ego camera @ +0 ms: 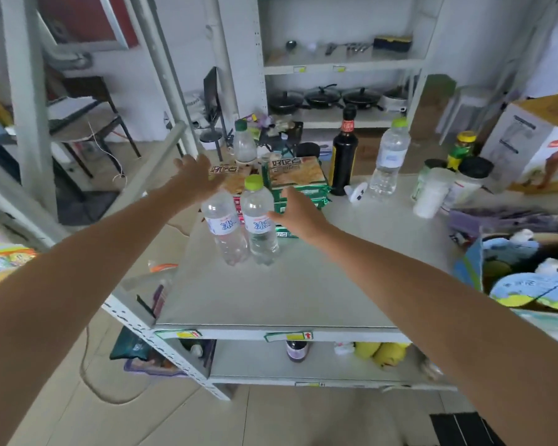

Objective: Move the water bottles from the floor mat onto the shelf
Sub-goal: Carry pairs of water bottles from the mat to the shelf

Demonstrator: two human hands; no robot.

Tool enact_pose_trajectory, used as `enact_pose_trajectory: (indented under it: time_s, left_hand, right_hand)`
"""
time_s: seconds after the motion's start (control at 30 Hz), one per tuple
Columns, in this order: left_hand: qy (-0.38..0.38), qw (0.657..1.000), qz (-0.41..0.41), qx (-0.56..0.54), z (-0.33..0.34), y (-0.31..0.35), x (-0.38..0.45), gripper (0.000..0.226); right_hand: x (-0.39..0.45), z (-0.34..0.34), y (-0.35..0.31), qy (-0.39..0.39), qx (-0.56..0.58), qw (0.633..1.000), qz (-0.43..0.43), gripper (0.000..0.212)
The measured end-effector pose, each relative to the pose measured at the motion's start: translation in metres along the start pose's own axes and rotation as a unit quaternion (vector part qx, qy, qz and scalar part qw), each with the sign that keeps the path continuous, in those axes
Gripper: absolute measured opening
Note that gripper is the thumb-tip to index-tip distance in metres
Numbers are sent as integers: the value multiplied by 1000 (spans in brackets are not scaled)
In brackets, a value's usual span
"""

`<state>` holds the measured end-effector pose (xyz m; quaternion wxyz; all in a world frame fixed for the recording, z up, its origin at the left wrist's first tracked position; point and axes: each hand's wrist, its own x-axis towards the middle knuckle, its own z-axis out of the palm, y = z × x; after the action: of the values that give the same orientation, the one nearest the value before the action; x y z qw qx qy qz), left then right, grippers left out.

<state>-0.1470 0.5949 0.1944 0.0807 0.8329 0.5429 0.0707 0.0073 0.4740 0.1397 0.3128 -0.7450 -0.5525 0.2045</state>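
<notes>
Two clear water bottles with green caps stand upright side by side on the grey shelf (297,294): the left bottle (223,230) and the right bottle (259,225). My left hand (196,176) hovers over the left bottle's cap, fingers spread, holding nothing. My right hand (298,211) is just right of the right bottle, fingers apart, its fingertips near the label. A third water bottle (388,157) stands farther right on the shelf, and another bottle (245,143) stands behind the stacks. A dark floor mat corner (464,429) shows at bottom right.
Green biscuit packs (295,178) are stacked right behind the two bottles. A dark sauce bottle (343,156), white cups (432,194) and jars stand to the right. A box of blue plush items (529,268) sits at the shelf's right end. A lower shelf (303,365) holds more goods.
</notes>
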Motion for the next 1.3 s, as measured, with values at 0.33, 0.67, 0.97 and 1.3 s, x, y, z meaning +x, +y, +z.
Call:
enact_pose_trajectory:
  time_s: [0.33,0.67,0.97,1.3]
  left_hand:
    - [121,948,293,17,104,174,-134,38]
    - [-145,867,461,125,266,360,-365,47]
    - [-303,747,555,206,343,416,-495,50]
    - [-369,826,425,17,359,400,-496,29]
  right_hand:
    - [-243,-39,198,17,-75,954,290,41]
    - [-510,-102,302,33,-173,888,424,42]
    - [-635,-61,343,-73,-127,868,475,63]
    - [-639,-38,340,-13,-63,894,443,37]
